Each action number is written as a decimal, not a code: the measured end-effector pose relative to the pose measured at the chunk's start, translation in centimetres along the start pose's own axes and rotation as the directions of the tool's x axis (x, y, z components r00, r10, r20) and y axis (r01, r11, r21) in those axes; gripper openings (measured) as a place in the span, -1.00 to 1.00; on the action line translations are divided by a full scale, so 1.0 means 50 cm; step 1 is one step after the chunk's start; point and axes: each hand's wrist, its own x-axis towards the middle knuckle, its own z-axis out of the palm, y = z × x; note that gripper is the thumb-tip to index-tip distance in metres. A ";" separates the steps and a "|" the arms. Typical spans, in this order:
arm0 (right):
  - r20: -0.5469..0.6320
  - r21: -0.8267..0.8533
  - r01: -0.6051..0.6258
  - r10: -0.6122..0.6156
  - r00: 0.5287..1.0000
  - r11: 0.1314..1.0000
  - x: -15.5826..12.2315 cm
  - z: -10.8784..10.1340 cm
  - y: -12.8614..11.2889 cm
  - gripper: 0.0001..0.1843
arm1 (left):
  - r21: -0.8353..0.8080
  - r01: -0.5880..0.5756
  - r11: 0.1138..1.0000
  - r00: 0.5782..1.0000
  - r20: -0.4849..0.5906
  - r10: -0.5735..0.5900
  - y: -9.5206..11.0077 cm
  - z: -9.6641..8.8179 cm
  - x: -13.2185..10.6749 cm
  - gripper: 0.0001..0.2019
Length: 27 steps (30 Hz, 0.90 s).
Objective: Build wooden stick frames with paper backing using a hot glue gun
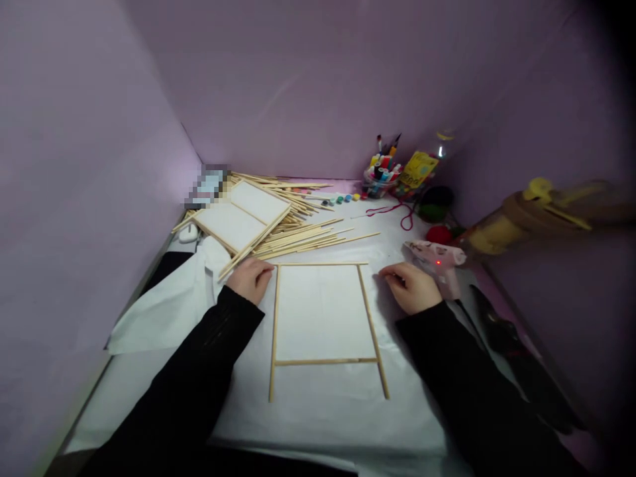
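A white sheet framed by thin wooden sticks (322, 313) lies flat in front of me on the white table cover. My left hand (251, 278) rests at the frame's top left corner, fingers curled, fingertips near the top stick. Just off the top right corner sits my right hand (410, 286), loosely curled, beside a pink glue gun (437, 260) with a red light on. I cannot make out anything inside either hand.
A pile of wooden sticks (303, 232) and a second stick-framed sheet (241, 215) lie at the back left. Small paint pots (342, 197), a cup of markers (381, 173), red yarn (397, 212) and a blurred yellow-brown bottle (527, 218) stand at the back right. White paper (163, 311) lies left.
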 end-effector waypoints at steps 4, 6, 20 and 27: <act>0.056 0.049 0.075 -0.078 0.995 0.996 0.004 0.008 -0.007 -0.75 | 0.103 0.079 0.992 0.995 0.056 -0.085 0.005 -0.008 -0.009 -0.81; 0.044 0.044 0.094 -0.096 0.994 0.995 0.005 0.014 -0.012 -0.75 | 0.123 0.099 0.987 0.990 0.086 -0.110 0.012 -0.006 -0.017 -0.80; 0.110 -0.115 0.176 -0.164 0.980 0.978 0.003 0.026 -0.025 -0.61 | 0.051 0.054 0.997 0.966 0.249 -0.065 -0.007 0.001 -0.030 -0.83; 0.111 -0.121 0.187 -0.174 0.978 0.975 0.006 0.028 -0.028 -0.62 | -0.086 -0.032 0.996 0.988 0.149 0.044 0.023 0.001 -0.022 -0.90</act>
